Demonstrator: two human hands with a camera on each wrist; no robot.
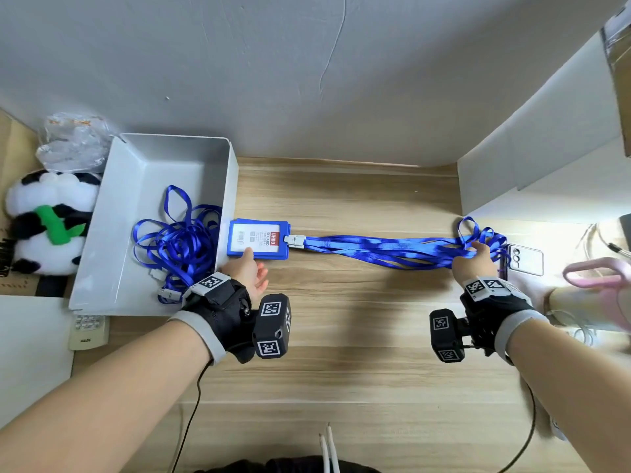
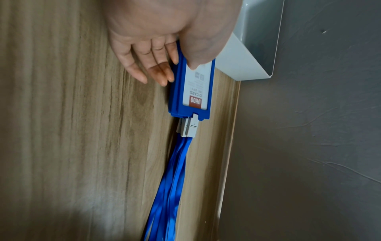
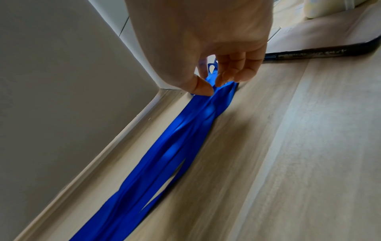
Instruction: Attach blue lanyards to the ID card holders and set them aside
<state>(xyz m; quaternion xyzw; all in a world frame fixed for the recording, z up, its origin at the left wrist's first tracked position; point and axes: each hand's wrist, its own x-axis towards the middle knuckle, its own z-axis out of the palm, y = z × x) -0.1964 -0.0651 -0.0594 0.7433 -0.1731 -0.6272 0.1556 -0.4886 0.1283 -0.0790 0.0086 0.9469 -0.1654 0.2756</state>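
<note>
Lanyards, loose: a tangle of blue lanyards (image 1: 177, 240) lies in the grey tray (image 1: 232, 172) at the left of the wooden desk (image 1: 341, 336), a pale clip (image 1: 167, 294) showing near the tray's front wall.
Far left: a panda plush (image 1: 51, 220) and a crumpled clear bag (image 1: 73, 141) sit outside the tray; a remote control (image 1: 88, 332) lies at its front corner.
ID card holders: a stack of blue ID card holders (image 2: 191, 91) lies flat on the desk just beside the tray's right wall, grey clips (image 2: 188, 127) fastened at its right end.
Left hand: the left hand (image 1: 247, 268) rests on the stack, thumb pressed on the top card, fingers (image 2: 156, 68) straight along its near edge, gripping nothing.
Attached lanyards: a bundle of blue straps (image 1: 392, 249) runs from the clips rightward across the desk.
Right hand: the right hand (image 1: 476, 259) pinches the bundle's looped far end between thumb and fingers (image 3: 233, 73).
Right edge: a phone (image 1: 526, 259) lies just beside the loops; a pink handle (image 1: 597, 274) is blurred beyond it.
</note>
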